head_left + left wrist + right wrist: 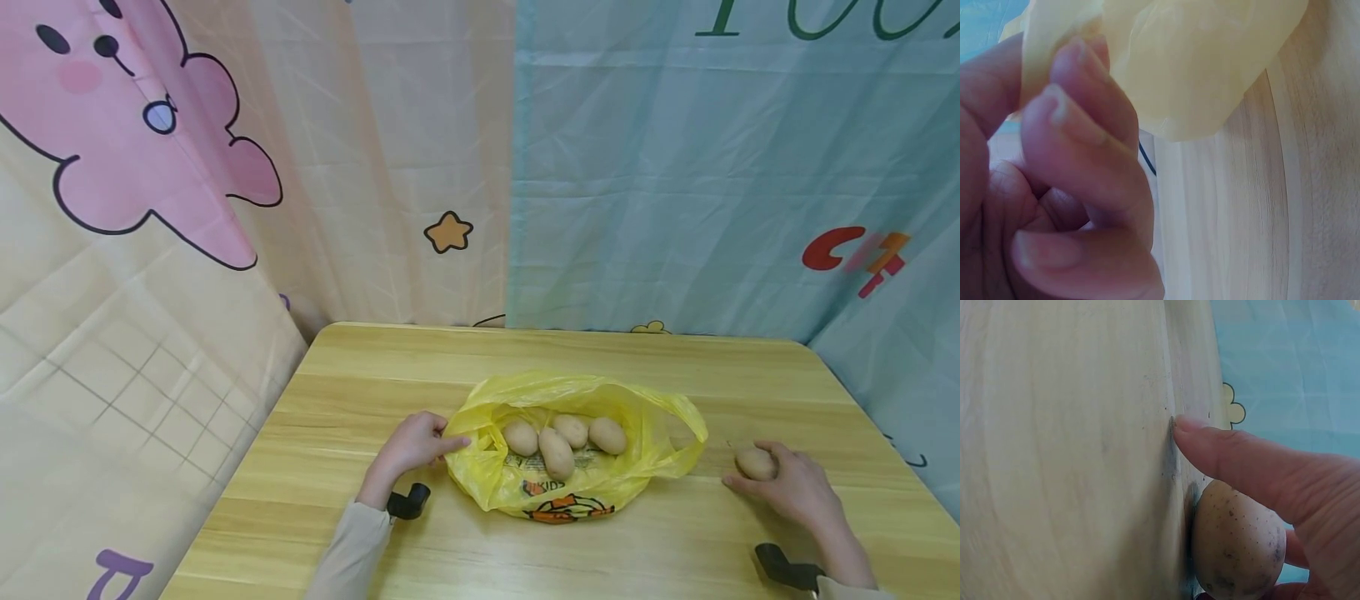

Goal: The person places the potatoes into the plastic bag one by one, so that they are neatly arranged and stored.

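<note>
A yellow plastic bag (pixel 510 492) lies on the table with its mouth spread, and several potatoes (pixel 557 454) sit inside it. At the bag's left side, my left hand (pixel 411 448) pinches the rim between thumb and fingers. The left wrist view shows the thin yellow plastic (pixel 1179 69) held there, with the other fingers curled below. To the right of the bag, my right hand (pixel 804 490) has its thumb and fingers around a single potato (pixel 754 464) at the tabletop. Dark specks mark that potato (pixel 1238 544) in the right wrist view; its far side is partly hidden.
The wooden table (pixel 390 358) has rounded back corners. Printed curtains (pixel 360 167) hang behind it and at both sides. A bag handle loop (pixel 693 425) sticks out toward the right. Black wrist mounts (pixel 409 502) sit on both forearms.
</note>
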Demonstrator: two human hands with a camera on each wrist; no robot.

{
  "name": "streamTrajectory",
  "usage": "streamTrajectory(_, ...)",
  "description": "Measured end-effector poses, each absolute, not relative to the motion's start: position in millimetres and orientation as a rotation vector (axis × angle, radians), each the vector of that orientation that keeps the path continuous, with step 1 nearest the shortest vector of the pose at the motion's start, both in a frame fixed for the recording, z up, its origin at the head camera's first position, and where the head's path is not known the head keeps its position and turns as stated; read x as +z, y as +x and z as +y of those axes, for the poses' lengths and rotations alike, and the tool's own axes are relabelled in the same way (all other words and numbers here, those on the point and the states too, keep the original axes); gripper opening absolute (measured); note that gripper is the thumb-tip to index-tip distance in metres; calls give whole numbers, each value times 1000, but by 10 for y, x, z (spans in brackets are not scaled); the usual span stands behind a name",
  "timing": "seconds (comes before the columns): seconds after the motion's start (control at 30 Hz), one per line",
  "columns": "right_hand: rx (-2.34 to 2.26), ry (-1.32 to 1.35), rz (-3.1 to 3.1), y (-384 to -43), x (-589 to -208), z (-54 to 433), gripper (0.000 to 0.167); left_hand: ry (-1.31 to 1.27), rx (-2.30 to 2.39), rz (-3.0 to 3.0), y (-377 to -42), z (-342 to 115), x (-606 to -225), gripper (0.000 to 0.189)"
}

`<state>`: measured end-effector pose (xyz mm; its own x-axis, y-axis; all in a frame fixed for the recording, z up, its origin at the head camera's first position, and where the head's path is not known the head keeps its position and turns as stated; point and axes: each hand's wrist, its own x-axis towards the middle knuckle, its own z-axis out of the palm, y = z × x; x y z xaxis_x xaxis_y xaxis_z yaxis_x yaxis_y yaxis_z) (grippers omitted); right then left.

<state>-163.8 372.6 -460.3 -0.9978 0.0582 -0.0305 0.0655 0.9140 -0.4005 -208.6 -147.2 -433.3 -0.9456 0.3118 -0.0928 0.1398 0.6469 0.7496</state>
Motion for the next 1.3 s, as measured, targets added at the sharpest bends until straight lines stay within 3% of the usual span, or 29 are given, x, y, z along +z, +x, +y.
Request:
streamTrajectory(0.47,-735,152,3053,-1623,-4602,3744,79,378,1184,2662,-2087,-1479,-4330,30)
streamTrajectory(1.3,-764,245,3096,-1567,-4636,3726,77,363,1196,2647,-2077,-1480,-4323,29)
